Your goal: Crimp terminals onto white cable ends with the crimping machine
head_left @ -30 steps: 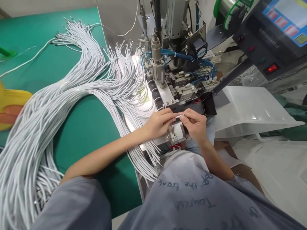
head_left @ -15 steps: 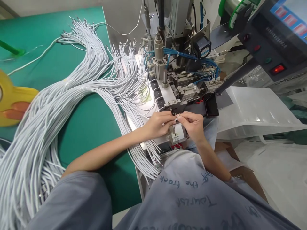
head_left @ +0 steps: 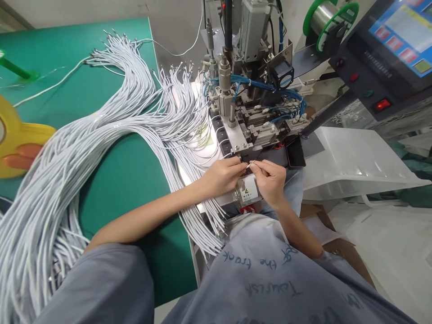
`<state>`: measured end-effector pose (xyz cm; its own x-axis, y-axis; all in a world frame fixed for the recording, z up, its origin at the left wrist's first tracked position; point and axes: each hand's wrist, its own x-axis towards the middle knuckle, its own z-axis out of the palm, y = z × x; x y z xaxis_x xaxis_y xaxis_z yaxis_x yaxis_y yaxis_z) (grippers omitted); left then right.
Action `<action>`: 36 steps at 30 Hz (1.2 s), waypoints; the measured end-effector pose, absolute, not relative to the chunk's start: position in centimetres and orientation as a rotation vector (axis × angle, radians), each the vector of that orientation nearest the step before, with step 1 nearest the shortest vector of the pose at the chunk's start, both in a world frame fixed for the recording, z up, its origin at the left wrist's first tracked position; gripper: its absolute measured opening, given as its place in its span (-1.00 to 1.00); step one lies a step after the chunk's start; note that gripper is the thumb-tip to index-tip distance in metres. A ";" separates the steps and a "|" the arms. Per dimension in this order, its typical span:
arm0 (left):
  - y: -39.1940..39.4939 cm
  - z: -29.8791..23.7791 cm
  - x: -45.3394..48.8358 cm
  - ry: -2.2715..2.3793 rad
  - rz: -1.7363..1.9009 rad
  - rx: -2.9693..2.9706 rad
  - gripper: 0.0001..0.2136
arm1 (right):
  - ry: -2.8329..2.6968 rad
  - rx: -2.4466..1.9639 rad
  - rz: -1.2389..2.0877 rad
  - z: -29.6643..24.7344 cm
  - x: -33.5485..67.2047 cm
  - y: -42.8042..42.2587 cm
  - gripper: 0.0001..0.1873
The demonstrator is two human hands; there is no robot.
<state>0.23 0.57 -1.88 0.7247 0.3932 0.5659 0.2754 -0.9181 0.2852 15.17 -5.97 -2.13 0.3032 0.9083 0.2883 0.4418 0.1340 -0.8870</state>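
Note:
Both my hands meet at the front edge of a metal machine (head_left: 241, 135) with blue air tubes. My left hand (head_left: 225, 175) is closed, its fingertips pinching a thin white cable (head_left: 249, 165). From the other side my right hand (head_left: 272, 180) pinches the end of the same cable between thumb and fingers. The tip itself is too small to make out. Just below my fingers sits a small box with a white label (head_left: 248, 188). Left of my hands lies a large bundle of white cables (head_left: 111, 128), its many ends spread toward the machine.
The bundle rests on a green tabletop (head_left: 118, 180). A yellow toy-like object (head_left: 27, 139) stands at the left edge. At upper right are a control panel (head_left: 381, 67) with a lit red switch and a wire spool (head_left: 329, 22). A translucent plastic bin (head_left: 357, 157) stands at right.
My view has shifted slightly, so the machine and panel sit a little differently. Both hands keep their pinch on the cable, with only small finger movement.

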 end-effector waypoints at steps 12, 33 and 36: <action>0.0 -2.8 0.8 0.682 0.821 2.763 -0.73 | -1.223 -1.512 0.678 -4.0 15.5 -5.5 -0.73; 1.1 -3.1 0.4 0.729 0.051 2.980 -0.60 | -1.035 -1.451 1.194 -7.3 17.6 -2.6 -0.84; 1.2 -2.9 0.4 0.723 0.028 2.989 -0.62 | -1.056 -1.448 1.208 -7.5 17.9 -2.4 -0.86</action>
<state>0.42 1.15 -2.95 0.8894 0.4572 0.0020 0.4560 -0.8874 0.0682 17.87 -2.40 -7.50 0.1420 0.9739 -0.1771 0.0450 -0.1850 -0.9817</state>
